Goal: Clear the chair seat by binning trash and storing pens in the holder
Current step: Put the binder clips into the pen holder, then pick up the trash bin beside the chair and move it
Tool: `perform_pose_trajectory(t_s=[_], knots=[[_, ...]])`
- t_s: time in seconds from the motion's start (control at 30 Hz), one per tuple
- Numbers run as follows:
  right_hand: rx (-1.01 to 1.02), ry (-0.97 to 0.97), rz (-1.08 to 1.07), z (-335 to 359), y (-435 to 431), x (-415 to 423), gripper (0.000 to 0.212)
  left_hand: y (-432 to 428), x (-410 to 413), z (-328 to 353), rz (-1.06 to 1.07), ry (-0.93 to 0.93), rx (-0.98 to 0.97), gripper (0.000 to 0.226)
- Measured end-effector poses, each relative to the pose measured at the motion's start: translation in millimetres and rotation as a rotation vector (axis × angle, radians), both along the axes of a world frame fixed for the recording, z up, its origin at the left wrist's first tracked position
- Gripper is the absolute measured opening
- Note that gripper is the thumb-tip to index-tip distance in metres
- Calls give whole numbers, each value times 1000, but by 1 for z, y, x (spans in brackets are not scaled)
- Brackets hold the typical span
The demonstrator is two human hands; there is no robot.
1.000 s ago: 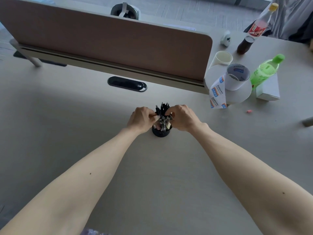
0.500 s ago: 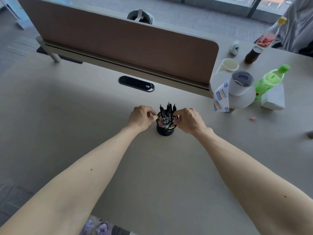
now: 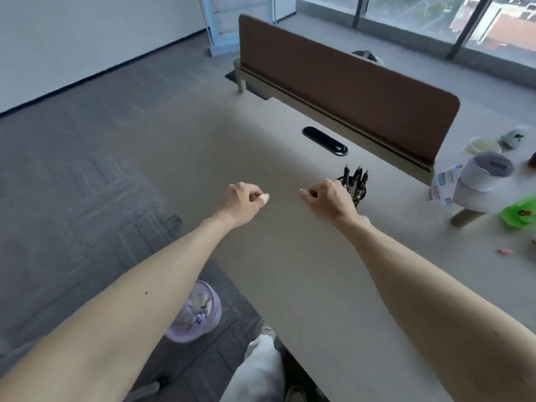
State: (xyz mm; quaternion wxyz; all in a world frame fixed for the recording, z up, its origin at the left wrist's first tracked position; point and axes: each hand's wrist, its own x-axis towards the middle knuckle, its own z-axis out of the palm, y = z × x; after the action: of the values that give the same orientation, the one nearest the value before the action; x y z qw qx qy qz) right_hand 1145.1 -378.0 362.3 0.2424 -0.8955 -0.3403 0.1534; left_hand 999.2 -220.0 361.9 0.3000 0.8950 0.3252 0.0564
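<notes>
Smooth matt desk top (image 3: 304, 256), rough grey carpet (image 3: 87, 158), soft brown cloth divider (image 3: 348, 82), shiny green plastic bottle (image 3: 519, 211).

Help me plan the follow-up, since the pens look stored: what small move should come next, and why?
Probably turn down-left toward the floor. Both hands, left hand and right hand, look curled and empty, the pen holder is full, and a purple bin sits beside the desk; the chair seat isn't visible.

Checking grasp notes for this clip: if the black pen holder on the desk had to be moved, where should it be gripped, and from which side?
Probably around the lower body of the pen holder, below the rim, coming from the side. It stands upright with pens sticking out of the top, so a grip from above is blocked. The right hand already sits just in front of it, covering its near side; the left hand is farther off.
</notes>
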Motion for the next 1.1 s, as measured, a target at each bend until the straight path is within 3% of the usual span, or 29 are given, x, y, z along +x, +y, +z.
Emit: perform_pose_trajectory(t_s=[0.27,0.7,0.97,1.1], knots=[[19,56,352,18,61,-140,52,10,-205,34,379,13,94,16],[114,63,809,57,133,-410,20,-20,-504,70,757,46,112,12],[78,91,983,60,145,-612,22,-41,-689,78,854,95,83,14],[34,91,1032,52,149,-666,21,-45,-734,68,856,72,56,17]])
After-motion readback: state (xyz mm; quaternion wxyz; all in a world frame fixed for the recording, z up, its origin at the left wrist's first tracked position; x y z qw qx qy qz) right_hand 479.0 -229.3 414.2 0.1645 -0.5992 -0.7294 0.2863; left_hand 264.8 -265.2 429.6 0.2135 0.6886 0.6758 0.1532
